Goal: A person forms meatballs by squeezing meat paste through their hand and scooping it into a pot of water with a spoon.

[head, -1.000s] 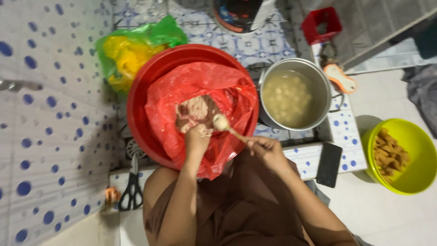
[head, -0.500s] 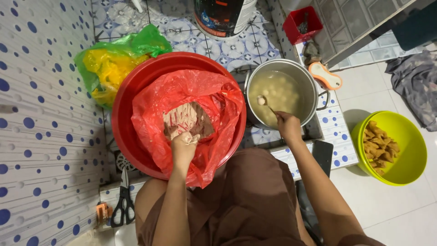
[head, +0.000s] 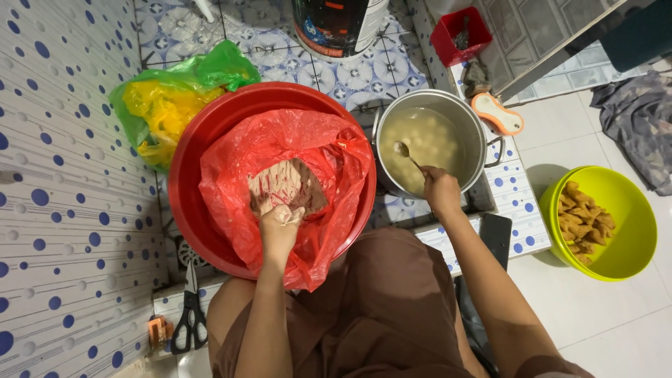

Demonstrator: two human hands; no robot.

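We see our left hand (head: pixel 280 222) resting inside the big round red plastic basin (head: pixel 189 161), which is lined with a thin red plastic bag (head: pixel 329 161). The fingers (head: pixel 269 210) are curled and pressed into the pinkish-brown paste (head: pixel 290 183) that lies in the middle of the bag, so the hand is closed on a portion of this paste.

Our right hand (head: pixel 441 189) is over the near rim of the round steel pot (head: pixel 476 129), just beside the basin on the right. It is closed around the handle of a spoon (head: pixel 406 154); the bowl of the spoon is touching the cloudy pale broth (head: pixel 434 133) in which small round balls float.

Behind the basin, a green plastic bag with something yellow inside (head: pixel 168 105) lies against the dotted tile wall. Black-handled scissors (head: pixel 187 318) lie on the tiled counter (head: pixel 518 217) near our left elbow. On the floor to the right stands a lime-green round bowl (head: pixel 630 238) with fried golden pieces (head: pixel 584 220), well apart from the pot. A small red square container (head: pixel 458 35) is at the far side, and a grey cloth (head: pixel 637 119) lies on the floor.
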